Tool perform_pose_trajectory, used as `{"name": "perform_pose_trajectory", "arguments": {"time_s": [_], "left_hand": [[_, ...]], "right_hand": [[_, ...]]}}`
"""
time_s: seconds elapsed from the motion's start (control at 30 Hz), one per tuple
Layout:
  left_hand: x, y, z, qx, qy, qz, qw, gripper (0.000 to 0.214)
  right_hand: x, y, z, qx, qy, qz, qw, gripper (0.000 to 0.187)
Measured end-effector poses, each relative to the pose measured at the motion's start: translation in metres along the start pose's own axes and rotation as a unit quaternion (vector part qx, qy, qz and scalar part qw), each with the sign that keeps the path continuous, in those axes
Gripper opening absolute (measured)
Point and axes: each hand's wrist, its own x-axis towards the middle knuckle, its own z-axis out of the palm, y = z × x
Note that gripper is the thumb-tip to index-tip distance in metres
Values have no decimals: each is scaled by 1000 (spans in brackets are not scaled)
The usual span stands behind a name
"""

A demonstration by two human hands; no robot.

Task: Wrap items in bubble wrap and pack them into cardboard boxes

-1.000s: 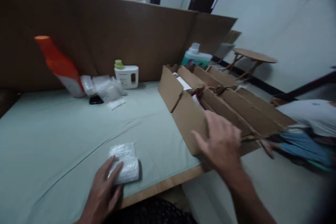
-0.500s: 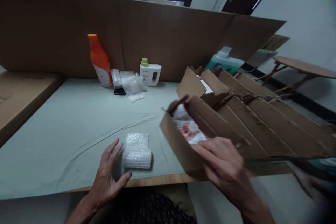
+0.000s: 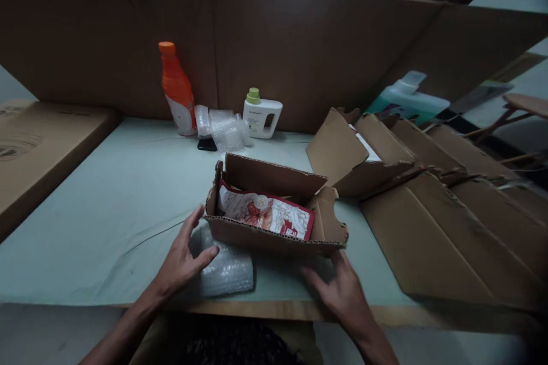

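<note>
A small open cardboard box (image 3: 274, 234) sits near the front edge of the table (image 3: 107, 205), with a red and white printed packet (image 3: 265, 214) lying inside. My right hand (image 3: 336, 291) is under the box's front right corner, fingers curled against its underside. My left hand (image 3: 182, 259) rests with fingers spread on a bubble-wrapped bundle (image 3: 225, 268) that lies partly under the box's left end.
A stack of flattened brown cardboard boxes (image 3: 449, 211) spreads over the right side. At the back stand an orange bottle (image 3: 176, 88), a white jug with a green cap (image 3: 262, 116), loose bubble wrap (image 3: 222, 128) and a teal jug (image 3: 406, 101). A tall cardboard wall (image 3: 299, 45) runs behind.
The small box has come off the stack at the right and now sits in front of me, over the bubble-wrapped bundle. My right hand shifted from its top edge to its lower right corner.
</note>
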Motion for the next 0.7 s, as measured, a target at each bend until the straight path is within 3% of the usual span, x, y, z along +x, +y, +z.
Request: {"name": "perform_pose_trajectory", "arguments": {"time_s": [0.07, 0.13, 0.37, 0.53, 0.7], "left_hand": [[16, 4, 7, -26, -22, 18, 999, 60], [38, 8, 12, -54, -25, 20, 998, 49], [114, 8, 0, -91, 97, 6, 991, 49], [144, -7, -3, -97, 121, 25, 987, 48], [170, -15, -3, -78, 157, 44, 983, 44]], "right_hand": [[12, 4, 20, 32, -56, 62, 996, 41], [39, 3, 35, 61, -67, 103, 991, 42], [159, 2, 88, 188, -120, 62, 973, 43], [187, 16, 129, 210, -113, 64, 969, 47], [215, 15, 150, 213, -111, 48, 969, 48]]}}
